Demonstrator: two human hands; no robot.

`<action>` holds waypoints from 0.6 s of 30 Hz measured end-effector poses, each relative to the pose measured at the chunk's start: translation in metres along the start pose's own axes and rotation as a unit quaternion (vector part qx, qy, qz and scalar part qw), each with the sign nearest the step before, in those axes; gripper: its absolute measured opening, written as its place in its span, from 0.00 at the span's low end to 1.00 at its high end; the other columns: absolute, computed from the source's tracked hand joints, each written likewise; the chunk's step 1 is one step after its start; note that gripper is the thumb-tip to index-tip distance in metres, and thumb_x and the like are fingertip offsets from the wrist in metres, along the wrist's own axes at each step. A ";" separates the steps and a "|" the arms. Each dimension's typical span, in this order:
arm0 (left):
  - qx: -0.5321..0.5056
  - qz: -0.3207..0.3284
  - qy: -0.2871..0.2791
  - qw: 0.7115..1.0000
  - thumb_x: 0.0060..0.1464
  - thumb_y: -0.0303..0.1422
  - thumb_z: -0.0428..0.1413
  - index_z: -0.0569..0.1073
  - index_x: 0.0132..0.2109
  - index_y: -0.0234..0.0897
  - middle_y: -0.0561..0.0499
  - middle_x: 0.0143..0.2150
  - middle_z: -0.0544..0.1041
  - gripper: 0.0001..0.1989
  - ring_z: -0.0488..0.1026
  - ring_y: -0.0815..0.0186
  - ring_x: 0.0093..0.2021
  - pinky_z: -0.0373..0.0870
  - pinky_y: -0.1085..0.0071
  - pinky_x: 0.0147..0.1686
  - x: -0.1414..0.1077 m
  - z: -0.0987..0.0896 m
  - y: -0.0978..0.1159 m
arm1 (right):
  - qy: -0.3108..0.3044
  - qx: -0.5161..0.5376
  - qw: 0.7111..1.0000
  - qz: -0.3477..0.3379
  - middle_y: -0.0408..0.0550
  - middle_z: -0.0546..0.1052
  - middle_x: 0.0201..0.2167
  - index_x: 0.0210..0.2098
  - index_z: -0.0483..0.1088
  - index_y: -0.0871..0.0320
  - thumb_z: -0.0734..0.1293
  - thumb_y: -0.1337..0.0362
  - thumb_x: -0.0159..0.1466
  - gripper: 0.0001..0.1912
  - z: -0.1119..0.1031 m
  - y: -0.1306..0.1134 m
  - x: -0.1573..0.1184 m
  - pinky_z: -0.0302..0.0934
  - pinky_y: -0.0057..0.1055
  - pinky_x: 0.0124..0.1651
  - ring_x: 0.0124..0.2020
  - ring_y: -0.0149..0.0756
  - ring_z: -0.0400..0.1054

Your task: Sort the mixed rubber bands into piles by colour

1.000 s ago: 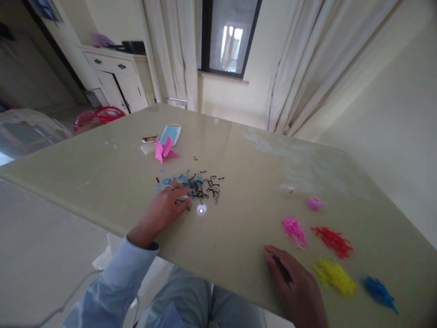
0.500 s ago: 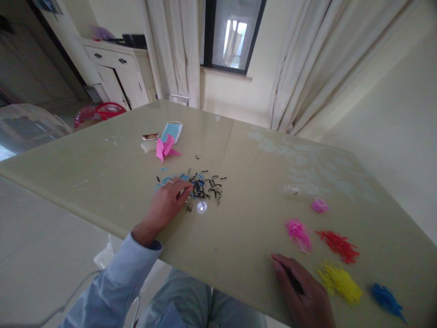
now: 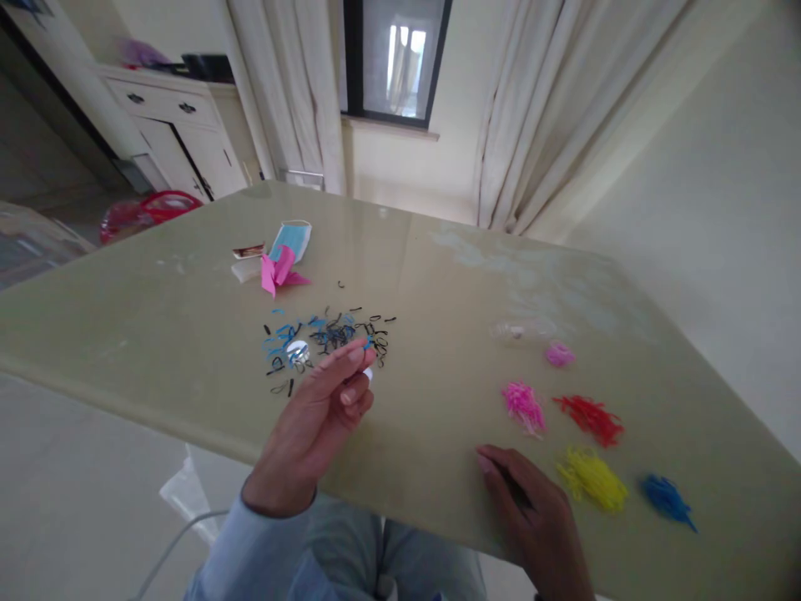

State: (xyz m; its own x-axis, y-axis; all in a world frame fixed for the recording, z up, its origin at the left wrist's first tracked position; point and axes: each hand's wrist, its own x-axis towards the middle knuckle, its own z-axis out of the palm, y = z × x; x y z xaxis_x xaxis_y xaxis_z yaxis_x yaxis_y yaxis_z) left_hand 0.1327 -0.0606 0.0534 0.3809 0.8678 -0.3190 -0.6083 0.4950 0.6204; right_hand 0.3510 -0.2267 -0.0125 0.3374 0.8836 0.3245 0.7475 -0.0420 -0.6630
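My left hand (image 3: 325,401) is raised over the near side of a loose pile of small black and blue rubber bands (image 3: 335,332). Its thumb and forefinger pinch a small blue rubber band (image 3: 369,342). A shiny white disc (image 3: 297,351) lies among the bands; a second white spot is partly hidden behind the fingers. My right hand (image 3: 531,505) rests by the table's near edge, thumb and fingers drawn together, with nothing visible in them. The bunch of yellow bands (image 3: 593,478) is the nearest thing to it.
Beyond the right hand are bunches of pink bands (image 3: 524,408), red bands (image 3: 590,419) and blue bands (image 3: 668,501). Behind them lie a pink coil (image 3: 560,355) and a clear plastic item (image 3: 522,331). A face mask (image 3: 291,241) and folded pink paper (image 3: 281,270) lie far left.
My left hand has lifted from the pile and turned palm up, with a blue rubber band now showing in its fingertips. The right hand keeps its place; the whole view has shifted slightly.
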 end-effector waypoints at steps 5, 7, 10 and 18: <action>-0.056 -0.041 -0.030 0.997 0.53 0.27 0.62 0.73 0.37 0.34 0.55 0.34 0.77 0.04 0.56 0.83 0.17 0.58 0.85 0.16 0.006 0.024 -0.011 | -0.001 0.018 1.000 0.011 0.47 0.81 0.32 0.37 0.78 0.53 0.65 0.57 0.66 0.11 0.000 -0.002 -0.001 0.70 0.28 0.35 0.32 0.37 0.76; -0.062 -0.045 -0.038 0.996 0.55 0.27 0.61 0.73 0.37 0.35 0.54 0.35 0.77 0.03 0.55 0.83 0.17 0.57 0.85 0.15 0.006 0.033 -0.015 | 0.002 0.032 0.999 0.016 0.47 0.81 0.32 0.37 0.78 0.53 0.65 0.58 0.66 0.10 -0.001 -0.002 -0.001 0.70 0.27 0.35 0.32 0.36 0.76; -0.061 -0.042 -0.039 0.997 0.56 0.28 0.60 0.74 0.37 0.35 0.54 0.36 0.78 0.03 0.55 0.84 0.16 0.57 0.85 0.15 0.005 0.046 -0.023 | 0.001 0.058 0.998 0.027 0.46 0.81 0.32 0.37 0.78 0.53 0.65 0.59 0.66 0.09 -0.001 -0.002 -0.001 0.69 0.25 0.35 0.32 0.35 0.76; -0.054 -0.096 -0.049 0.993 0.50 0.29 0.65 0.75 0.38 0.34 0.56 0.33 0.76 0.08 0.56 0.84 0.16 0.56 0.83 0.16 -0.002 0.078 -0.052 | -0.006 0.090 0.995 0.048 0.46 0.80 0.32 0.38 0.77 0.55 0.64 0.62 0.67 0.09 0.003 -0.003 0.000 0.66 0.25 0.36 0.32 0.33 0.74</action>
State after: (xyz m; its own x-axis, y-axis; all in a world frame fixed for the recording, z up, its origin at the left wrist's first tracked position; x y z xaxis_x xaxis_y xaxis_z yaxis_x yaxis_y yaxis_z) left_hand 0.2182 -0.0916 0.0779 0.5592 0.7516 -0.3498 -0.5867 0.6569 0.4735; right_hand 0.3470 -0.2255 -0.0125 0.3950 0.8848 0.2471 0.5974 -0.0430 -0.8008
